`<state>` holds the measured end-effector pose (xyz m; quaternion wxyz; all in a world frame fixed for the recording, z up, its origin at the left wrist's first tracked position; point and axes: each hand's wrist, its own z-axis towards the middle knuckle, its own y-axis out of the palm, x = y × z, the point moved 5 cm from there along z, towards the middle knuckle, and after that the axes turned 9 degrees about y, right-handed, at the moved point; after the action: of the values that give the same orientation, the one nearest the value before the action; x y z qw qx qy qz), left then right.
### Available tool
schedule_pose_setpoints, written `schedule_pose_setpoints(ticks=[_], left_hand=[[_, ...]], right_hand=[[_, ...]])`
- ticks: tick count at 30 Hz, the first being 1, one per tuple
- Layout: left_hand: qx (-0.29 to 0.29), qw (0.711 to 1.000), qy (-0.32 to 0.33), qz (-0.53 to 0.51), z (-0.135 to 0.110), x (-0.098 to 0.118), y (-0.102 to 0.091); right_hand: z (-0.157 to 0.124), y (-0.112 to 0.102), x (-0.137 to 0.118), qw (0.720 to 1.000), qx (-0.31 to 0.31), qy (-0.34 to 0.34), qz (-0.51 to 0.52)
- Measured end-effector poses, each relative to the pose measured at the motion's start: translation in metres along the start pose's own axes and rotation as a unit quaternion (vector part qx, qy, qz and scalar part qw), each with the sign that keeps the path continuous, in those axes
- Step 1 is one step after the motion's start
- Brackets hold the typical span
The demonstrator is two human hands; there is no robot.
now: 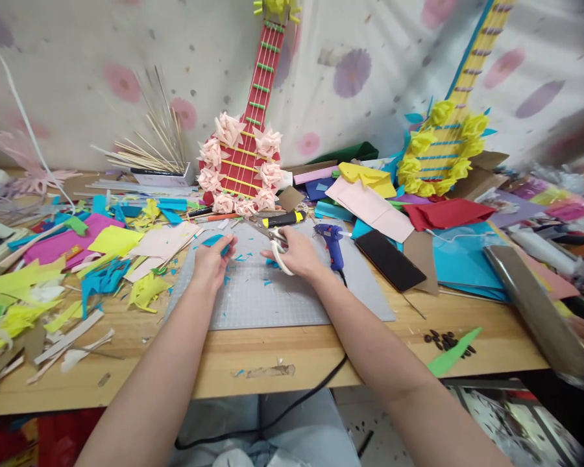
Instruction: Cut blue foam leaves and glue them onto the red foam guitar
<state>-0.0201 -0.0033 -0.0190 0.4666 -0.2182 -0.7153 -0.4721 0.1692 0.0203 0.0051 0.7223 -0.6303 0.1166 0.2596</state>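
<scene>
My left hand (211,263) is closed on a small piece of blue paper (215,240), pinched at the fingertips. Scissors with white handles (283,261) are in my right hand (296,251), their blades pointing away toward the back left. Both hands are above a grey cutting mat (282,308) scattered with small blue paper scraps (243,257). A blue glue gun (331,243) lies just right of my right hand. Behind the hands a yellow and black marker-like tool (285,219) rests near the mat's back edge.
A red paper guitar with pink flowers (243,155) and a yellow one (440,152) lean at the back. Coloured paper scraps (111,240) cover the left side. A black phone (390,259), blue sheets (467,259) and dark seeds (448,342) lie right. A black cable (316,392) hangs over the table's front edge.
</scene>
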Motion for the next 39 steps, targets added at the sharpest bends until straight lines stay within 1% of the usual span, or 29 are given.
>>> schedule_pose_setpoints(ticks=[2, 4, 7, 9, 11, 13, 14, 16, 17, 19, 22, 26, 29, 34, 39], left_hand=[[-0.011, 0.999, -0.043, -0.006, -0.002, -0.002, 0.001], [-0.017, 0.998, -0.066, -0.012, -0.004, -0.005, 0.002], [-0.024, 0.997, -0.072, -0.004, -0.005, -0.008, 0.004], [-0.031, 0.997, -0.067, 0.008, -0.005, -0.009, 0.004], [-0.050, 0.997, -0.044, 0.025, -0.004, -0.007, 0.005], [-0.086, 0.995, -0.010, 0.048, -0.003, -0.001, 0.006], [-0.105, 0.993, 0.008, 0.060, -0.002, 0.003, 0.007], [-0.129, 0.988, 0.032, 0.077, -0.001, 0.009, 0.006], [-0.134, 0.987, 0.040, 0.082, 0.000, 0.011, 0.005], [-0.140, 0.985, 0.049, 0.090, 0.000, 0.013, 0.004], [-0.161, 0.980, 0.051, 0.104, -0.001, 0.011, 0.005], [-0.183, 0.973, 0.065, 0.127, -0.001, 0.008, 0.006], [-0.196, 0.968, 0.074, 0.139, -0.001, 0.006, 0.008], [-0.216, 0.965, 0.074, 0.131, -0.004, 0.001, 0.013], [-0.205, 0.964, 0.086, 0.147, -0.003, -0.002, 0.014]], right_hand=[[-0.002, 0.001, -0.004, 0.999, 0.015, -0.021, -0.029], [-0.004, 0.003, -0.007, 0.998, 0.031, -0.038, -0.046], [-0.006, 0.005, -0.009, 0.997, 0.049, -0.043, -0.051], [-0.004, 0.006, -0.006, 0.998, 0.048, -0.028, -0.035], [-0.001, 0.006, 0.001, 1.000, 0.026, 0.009, 0.013], [0.002, 0.006, 0.010, 0.996, -0.023, 0.038, 0.078], [0.004, 0.005, 0.013, 0.992, -0.053, 0.039, 0.106], [0.005, 0.003, 0.015, 0.986, -0.109, 0.012, 0.127], [0.005, 0.001, 0.014, 0.985, -0.128, -0.010, 0.116], [0.004, -0.002, 0.011, 0.986, -0.142, -0.050, 0.064], [0.002, -0.005, 0.004, 0.987, -0.127, -0.096, -0.014], [-0.001, -0.004, -0.003, 0.986, -0.101, -0.118, -0.058], [-0.003, -0.003, -0.005, 0.985, -0.085, -0.128, -0.075], [-0.005, -0.001, -0.009, 0.982, -0.055, -0.162, -0.083], [-0.005, 0.002, -0.012, 0.978, -0.047, -0.177, -0.096]])
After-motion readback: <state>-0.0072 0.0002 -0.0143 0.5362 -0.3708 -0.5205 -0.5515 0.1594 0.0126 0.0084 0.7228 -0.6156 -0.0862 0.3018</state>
